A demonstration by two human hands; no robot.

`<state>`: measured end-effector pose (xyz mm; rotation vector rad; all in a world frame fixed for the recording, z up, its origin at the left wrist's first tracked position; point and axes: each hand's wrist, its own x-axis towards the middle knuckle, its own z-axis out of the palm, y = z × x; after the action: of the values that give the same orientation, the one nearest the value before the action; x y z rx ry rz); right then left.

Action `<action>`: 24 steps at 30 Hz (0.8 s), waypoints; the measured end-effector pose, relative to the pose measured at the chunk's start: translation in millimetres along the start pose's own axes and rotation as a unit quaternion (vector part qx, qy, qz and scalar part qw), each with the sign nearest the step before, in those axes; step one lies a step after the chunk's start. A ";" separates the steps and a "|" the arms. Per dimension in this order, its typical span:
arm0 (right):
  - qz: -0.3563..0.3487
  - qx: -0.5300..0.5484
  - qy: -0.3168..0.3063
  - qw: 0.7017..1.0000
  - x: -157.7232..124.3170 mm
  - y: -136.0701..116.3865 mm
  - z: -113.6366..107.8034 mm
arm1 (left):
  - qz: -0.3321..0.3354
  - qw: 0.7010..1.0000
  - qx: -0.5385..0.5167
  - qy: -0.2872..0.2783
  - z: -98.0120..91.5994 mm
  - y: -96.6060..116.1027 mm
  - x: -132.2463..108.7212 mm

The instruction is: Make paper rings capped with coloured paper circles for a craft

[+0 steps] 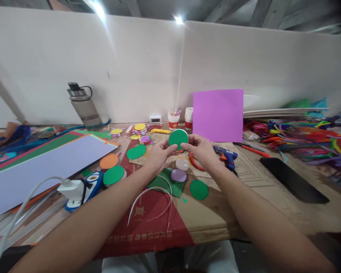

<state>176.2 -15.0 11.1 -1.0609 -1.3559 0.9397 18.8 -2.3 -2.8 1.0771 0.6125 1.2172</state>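
Left hand [160,151] and right hand [199,149] grasp the green disc [178,138], thumbs at its 7 and 5 o'clock edges. Disc position: 12 o'clock. Outline: round; green face toward the wearer. Rear face: hidden.

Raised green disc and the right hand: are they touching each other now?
Touching. The head view shows the right hand with its thumb overlapping the face of the raised green disc, near the lower edge.
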 end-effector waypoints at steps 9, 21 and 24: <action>-0.029 0.005 -0.014 0.999 -0.1 -1.0 1.2 | -0.026 0.999 -0.040 0.002 2.2 3.2 -1.2; -0.076 -0.136 -0.061 0.986 2.6 3.7 -5.0 | -0.047 0.998 -0.051 0.005 -2.8 2.8 1.1; -0.112 -0.171 -0.031 0.978 -1.0 -1.7 -3.2 | -0.024 0.996 -0.079 0.013 0.1 3.9 0.4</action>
<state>179.2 -16.5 12.7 -1.1111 -1.6906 0.5899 17.3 -2.0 0.8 0.9104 0.5479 1.2189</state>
